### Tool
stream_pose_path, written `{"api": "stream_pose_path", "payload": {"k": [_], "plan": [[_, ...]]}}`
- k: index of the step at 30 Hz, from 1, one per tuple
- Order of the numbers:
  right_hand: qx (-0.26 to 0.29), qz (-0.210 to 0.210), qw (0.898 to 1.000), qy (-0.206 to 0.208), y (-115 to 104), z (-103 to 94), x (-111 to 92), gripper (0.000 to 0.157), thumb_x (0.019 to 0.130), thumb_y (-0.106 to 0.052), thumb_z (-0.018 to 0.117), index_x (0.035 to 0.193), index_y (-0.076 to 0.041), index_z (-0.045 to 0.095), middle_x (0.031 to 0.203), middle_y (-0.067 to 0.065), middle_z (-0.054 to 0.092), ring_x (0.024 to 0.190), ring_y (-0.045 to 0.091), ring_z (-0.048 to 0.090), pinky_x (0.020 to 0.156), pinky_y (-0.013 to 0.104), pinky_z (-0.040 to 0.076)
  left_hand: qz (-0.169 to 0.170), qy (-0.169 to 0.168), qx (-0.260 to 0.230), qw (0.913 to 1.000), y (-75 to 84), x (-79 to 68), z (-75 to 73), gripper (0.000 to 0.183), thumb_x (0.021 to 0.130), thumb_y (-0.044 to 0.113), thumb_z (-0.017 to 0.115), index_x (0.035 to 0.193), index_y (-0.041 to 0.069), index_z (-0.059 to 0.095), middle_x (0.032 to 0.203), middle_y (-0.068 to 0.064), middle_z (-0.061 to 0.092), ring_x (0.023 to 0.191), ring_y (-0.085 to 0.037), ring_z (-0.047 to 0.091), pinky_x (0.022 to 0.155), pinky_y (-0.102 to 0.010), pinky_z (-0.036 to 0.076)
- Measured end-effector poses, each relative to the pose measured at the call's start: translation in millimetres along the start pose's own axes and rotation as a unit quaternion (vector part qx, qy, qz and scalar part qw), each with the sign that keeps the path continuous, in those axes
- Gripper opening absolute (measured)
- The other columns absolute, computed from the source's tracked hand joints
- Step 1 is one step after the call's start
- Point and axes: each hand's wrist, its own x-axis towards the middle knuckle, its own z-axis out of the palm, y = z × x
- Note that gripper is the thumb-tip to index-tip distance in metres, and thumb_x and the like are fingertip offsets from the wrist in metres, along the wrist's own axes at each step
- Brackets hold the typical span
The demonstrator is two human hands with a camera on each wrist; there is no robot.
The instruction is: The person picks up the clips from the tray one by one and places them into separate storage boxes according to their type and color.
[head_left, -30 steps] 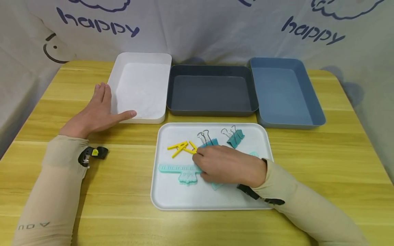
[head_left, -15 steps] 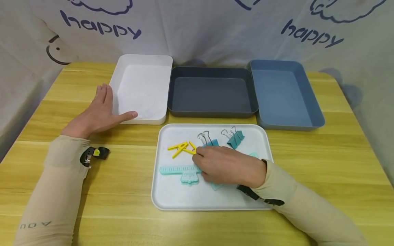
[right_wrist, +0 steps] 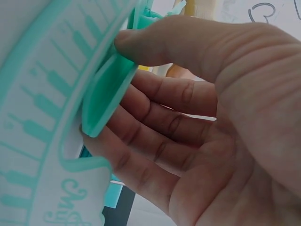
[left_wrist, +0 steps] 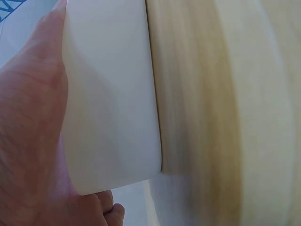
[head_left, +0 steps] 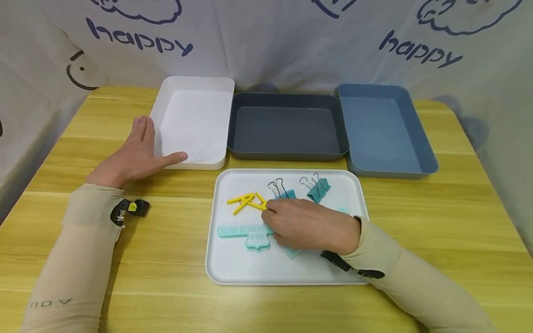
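Observation:
My left hand [head_left: 133, 155] rests with straight fingers and spread thumb against the left front corner of the white box [head_left: 193, 125]; the left wrist view shows the palm along its white wall [left_wrist: 110, 108]. Over the white tray [head_left: 241, 270], my right hand [head_left: 310, 225] pinches a mint-green clip [right_wrist: 106, 101] between thumb and curled fingers. A long mint clip with piano keys [right_wrist: 51, 89] fills the left of the right wrist view. In the head view, a mint clip [head_left: 257, 241] reaches under my fingertips. The hand hides part of other mint pieces.
Near my right fingers lie yellow clothespins [head_left: 243, 201], a blue binder clip [head_left: 288, 194] and a teal binder clip [head_left: 319, 189]. Behind the tray stand a dark grey box [head_left: 287, 134] and a blue box [head_left: 385, 134], side by side on the wooden table [head_left: 166, 259].
The head view shifts slightly, so the boxes appear a little lower. Both hands stay where they are; the mint clip by the right fingertips tilts very slightly.

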Motion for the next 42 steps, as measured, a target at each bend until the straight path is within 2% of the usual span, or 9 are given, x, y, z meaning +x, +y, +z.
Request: {"api": "stream_pose_path", "payload": {"k": [9,17,29,42], "plan": [[-0.019,-0.001,1.0,0.0,-0.9,-1.2,-0.1,0.02,0.103,-0.017,0.061,0.121,-0.009,0.067,0.098,0.0,0.061,0.084,0.014,0.052,0.071,0.026,0.051,0.002,-0.002,-0.007,1.0,-2.3,0.1,2.8,0.135,0.089,0.081,0.053,0.155,-0.003,-0.029,0.164,-0.022,-0.038,0.154,-0.043,-0.033,0.128,-0.068,0.0],[-0.024,-0.019,0.999,0.023,-0.6,-1.2,-1.4,0.012,0.103,-0.014,0.06,0.112,-0.01,0.066,0.092,-0.002,0.057,0.079,0.013,0.05,0.065,0.024,0.047,0.001,-0.004,-0.011,0.9999,-3.3,0.8,4.0,0.135,0.088,0.082,0.052,0.155,-0.002,-0.03,0.164,-0.02,-0.038,0.154,-0.041,-0.034,0.129,-0.066,-0.001],[-0.008,-0.022,0.999,0.041,0.4,-2.4,-2.5,0.009,0.102,-0.013,0.06,0.108,-0.011,0.066,0.09,-0.003,0.055,0.08,0.012,0.049,0.066,0.023,0.047,0.008,0.006,0.006,0.9999,-1.8,-1.7,4.0,0.134,0.089,0.083,0.05,0.156,-0.006,-0.025,0.164,-0.025,-0.035,0.155,-0.045,-0.03,0.129,-0.066,-0.003],[-0.005,-0.029,0.998,0.061,4.6,-4.0,-3.0,0.012,0.101,-0.015,0.064,0.111,-0.009,0.067,0.093,-0.001,0.058,0.082,0.013,0.05,0.072,0.026,0.051,0.02,0.02,0.029,0.9992,-1.5,0.0,1.1,0.132,0.09,0.084,0.045,0.156,-0.009,-0.022,0.164,-0.027,-0.032,0.155,-0.048,-0.028,0.13,-0.065,-0.002]]}}
